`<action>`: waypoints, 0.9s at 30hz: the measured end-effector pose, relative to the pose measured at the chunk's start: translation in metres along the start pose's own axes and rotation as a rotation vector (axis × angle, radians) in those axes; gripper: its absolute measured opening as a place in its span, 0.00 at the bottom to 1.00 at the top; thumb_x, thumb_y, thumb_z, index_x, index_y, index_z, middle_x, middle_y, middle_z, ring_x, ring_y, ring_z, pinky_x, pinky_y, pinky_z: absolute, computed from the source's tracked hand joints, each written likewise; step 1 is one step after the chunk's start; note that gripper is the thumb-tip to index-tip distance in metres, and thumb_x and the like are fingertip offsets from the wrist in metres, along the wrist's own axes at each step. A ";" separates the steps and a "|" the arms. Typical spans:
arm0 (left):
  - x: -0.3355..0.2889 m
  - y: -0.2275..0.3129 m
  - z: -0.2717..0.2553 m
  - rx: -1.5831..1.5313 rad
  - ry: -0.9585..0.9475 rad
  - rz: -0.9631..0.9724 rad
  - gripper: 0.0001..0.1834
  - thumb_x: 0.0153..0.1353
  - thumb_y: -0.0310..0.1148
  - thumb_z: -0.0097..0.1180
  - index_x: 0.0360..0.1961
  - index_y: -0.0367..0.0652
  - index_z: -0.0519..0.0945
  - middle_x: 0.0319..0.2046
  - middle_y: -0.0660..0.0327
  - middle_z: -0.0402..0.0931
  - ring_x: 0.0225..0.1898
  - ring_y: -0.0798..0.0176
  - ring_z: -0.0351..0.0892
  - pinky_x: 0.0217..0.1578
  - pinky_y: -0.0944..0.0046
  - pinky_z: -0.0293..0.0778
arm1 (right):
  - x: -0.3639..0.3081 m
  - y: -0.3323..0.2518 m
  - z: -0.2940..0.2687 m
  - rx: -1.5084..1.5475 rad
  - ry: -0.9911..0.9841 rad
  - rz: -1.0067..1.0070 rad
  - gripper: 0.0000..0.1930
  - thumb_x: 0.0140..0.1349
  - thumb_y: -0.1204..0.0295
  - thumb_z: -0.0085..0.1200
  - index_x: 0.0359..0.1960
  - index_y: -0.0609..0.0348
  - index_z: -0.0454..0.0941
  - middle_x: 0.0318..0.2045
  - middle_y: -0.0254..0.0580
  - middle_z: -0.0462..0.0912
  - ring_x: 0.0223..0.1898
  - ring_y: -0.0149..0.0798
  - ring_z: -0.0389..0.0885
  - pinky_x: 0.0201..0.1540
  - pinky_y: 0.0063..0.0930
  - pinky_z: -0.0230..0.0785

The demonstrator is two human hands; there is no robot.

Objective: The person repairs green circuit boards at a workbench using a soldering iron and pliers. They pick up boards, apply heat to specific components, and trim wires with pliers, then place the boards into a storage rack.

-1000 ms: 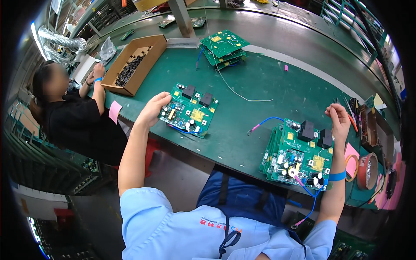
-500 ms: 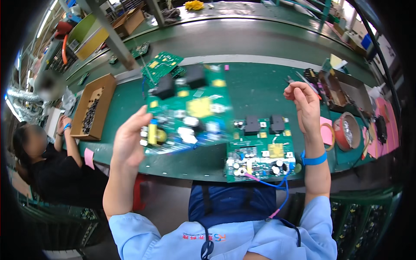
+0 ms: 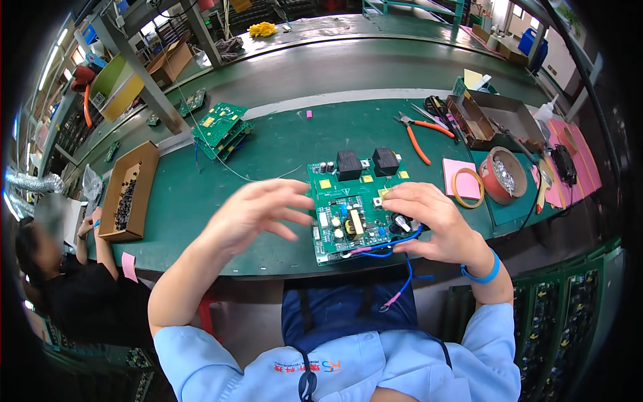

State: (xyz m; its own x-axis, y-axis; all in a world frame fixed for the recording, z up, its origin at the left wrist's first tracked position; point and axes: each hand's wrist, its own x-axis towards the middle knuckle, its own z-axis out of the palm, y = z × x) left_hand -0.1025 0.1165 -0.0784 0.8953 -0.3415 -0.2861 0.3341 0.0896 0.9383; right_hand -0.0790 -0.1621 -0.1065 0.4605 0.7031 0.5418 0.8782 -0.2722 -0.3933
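Observation:
A green circuit board point(image 3: 335, 194) with two black block components, a yellow transformer and white parts lies in front of me; the edge of another board shows beneath it. My left hand point(image 3: 261, 211) is open just beside its left edge, fingers spread and holding nothing. Over the board's right side, my right hand point(image 3: 432, 221) rests with fingers and thumb apart, covering some components. Blue wires point(image 3: 402, 242) run along the near edge, and one hangs past the table edge, ending in a pink-sleeved ring terminal point(image 3: 388, 306).
More green boards point(image 3: 220, 127) are stacked at back left, near a cardboard box point(image 3: 149, 194) of small dark parts. Orange-handled cutters point(image 3: 416, 137), a tape roll point(image 3: 467, 186), a red bowl-like holder point(image 3: 497, 177) and a tool tray point(image 3: 499, 120) lie right. A person point(image 3: 67, 268) sits at left.
The board in my left hand has come down onto the other board, and that hand has let go. My right hand has moved left and down onto the board.

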 end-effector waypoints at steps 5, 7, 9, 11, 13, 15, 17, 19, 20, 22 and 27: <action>-0.013 -0.050 -0.025 -0.054 0.157 -0.030 0.12 0.57 0.36 0.43 0.34 0.37 0.70 0.35 0.55 0.72 0.37 0.64 0.72 0.33 0.64 0.72 | 0.004 -0.005 0.001 -0.032 -0.008 -0.039 0.23 0.37 0.69 0.60 0.40 0.57 0.71 0.36 0.42 0.74 0.41 0.42 0.71 0.45 0.35 0.60; -0.007 -0.071 -0.015 -0.021 0.201 -0.105 0.12 0.57 0.36 0.43 0.37 0.40 0.70 0.37 0.58 0.71 0.40 0.65 0.71 0.37 0.64 0.68 | 0.005 -0.006 0.000 -0.035 -0.004 -0.027 0.22 0.37 0.69 0.59 0.39 0.57 0.71 0.35 0.43 0.74 0.41 0.43 0.71 0.44 0.34 0.60; 0.002 -0.089 -0.008 0.030 0.244 -0.192 0.14 0.57 0.37 0.45 0.40 0.39 0.67 0.39 0.57 0.69 0.43 0.62 0.67 0.41 0.63 0.65 | 0.004 -0.005 0.000 -0.028 -0.042 -0.012 0.24 0.38 0.68 0.59 0.41 0.57 0.70 0.37 0.43 0.73 0.42 0.42 0.70 0.47 0.36 0.58; 0.010 -0.097 -0.003 -0.003 0.199 -0.273 0.15 0.58 0.37 0.42 0.43 0.41 0.66 0.38 0.59 0.70 0.41 0.64 0.67 0.40 0.64 0.64 | 0.003 -0.010 0.000 -0.101 -0.050 0.012 0.26 0.38 0.66 0.60 0.42 0.57 0.68 0.39 0.44 0.72 0.44 0.43 0.69 0.49 0.38 0.56; 0.018 -0.093 0.005 -0.037 0.199 -0.359 0.16 0.58 0.37 0.40 0.45 0.42 0.65 0.37 0.60 0.70 0.39 0.66 0.68 0.39 0.65 0.64 | 0.001 -0.012 -0.002 -0.122 -0.064 0.020 0.28 0.38 0.64 0.60 0.43 0.57 0.67 0.41 0.44 0.71 0.46 0.44 0.68 0.51 0.39 0.55; 0.027 -0.090 0.003 0.017 0.180 -0.420 0.16 0.58 0.37 0.37 0.46 0.44 0.66 0.34 0.62 0.71 0.36 0.68 0.68 0.38 0.66 0.64 | 0.000 -0.011 -0.005 -0.089 -0.083 0.010 0.30 0.38 0.62 0.61 0.44 0.58 0.66 0.43 0.44 0.70 0.47 0.45 0.66 0.52 0.41 0.53; 0.031 -0.088 -0.002 0.040 0.157 -0.483 0.16 0.58 0.37 0.37 0.45 0.44 0.67 0.32 0.62 0.71 0.35 0.69 0.68 0.37 0.66 0.64 | 0.001 -0.010 -0.006 -0.037 -0.151 0.030 0.33 0.35 0.63 0.62 0.47 0.58 0.65 0.46 0.44 0.68 0.51 0.47 0.63 0.54 0.40 0.52; 0.035 -0.089 -0.003 0.016 0.194 -0.470 0.15 0.59 0.36 0.33 0.40 0.42 0.71 0.34 0.60 0.72 0.33 0.66 0.70 0.33 0.66 0.66 | 0.002 -0.006 -0.005 -0.001 -0.158 0.019 0.34 0.34 0.65 0.63 0.47 0.58 0.65 0.47 0.44 0.68 0.51 0.48 0.63 0.54 0.39 0.53; 0.035 -0.087 -0.004 -0.011 0.194 -0.475 0.15 0.59 0.36 0.34 0.40 0.42 0.71 0.34 0.61 0.72 0.33 0.66 0.70 0.32 0.66 0.66 | 0.001 -0.006 -0.005 -0.002 -0.148 0.028 0.32 0.34 0.67 0.63 0.46 0.58 0.65 0.46 0.44 0.69 0.51 0.48 0.63 0.53 0.38 0.54; 0.037 -0.086 -0.009 -0.070 0.184 -0.487 0.15 0.58 0.39 0.36 0.38 0.42 0.72 0.34 0.62 0.72 0.33 0.67 0.70 0.31 0.67 0.67 | -0.004 -0.007 -0.006 -0.011 -0.131 0.041 0.30 0.34 0.70 0.62 0.44 0.58 0.66 0.45 0.45 0.70 0.50 0.48 0.64 0.53 0.37 0.56; 0.042 -0.087 0.002 -0.134 0.064 -0.301 0.14 0.58 0.41 0.39 0.36 0.44 0.71 0.32 0.62 0.72 0.33 0.68 0.72 0.35 0.67 0.68 | -0.029 0.004 -0.013 0.158 -0.007 0.148 0.29 0.30 0.80 0.61 0.41 0.61 0.67 0.46 0.44 0.69 0.52 0.48 0.62 0.54 0.37 0.55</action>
State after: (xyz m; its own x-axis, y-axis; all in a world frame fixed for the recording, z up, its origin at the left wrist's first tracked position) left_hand -0.0947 0.0930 -0.1719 0.7658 -0.3122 -0.5622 0.6183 0.1171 0.7772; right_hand -0.0871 -0.1920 -0.1136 0.5816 0.6675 0.4650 0.7698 -0.2669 -0.5798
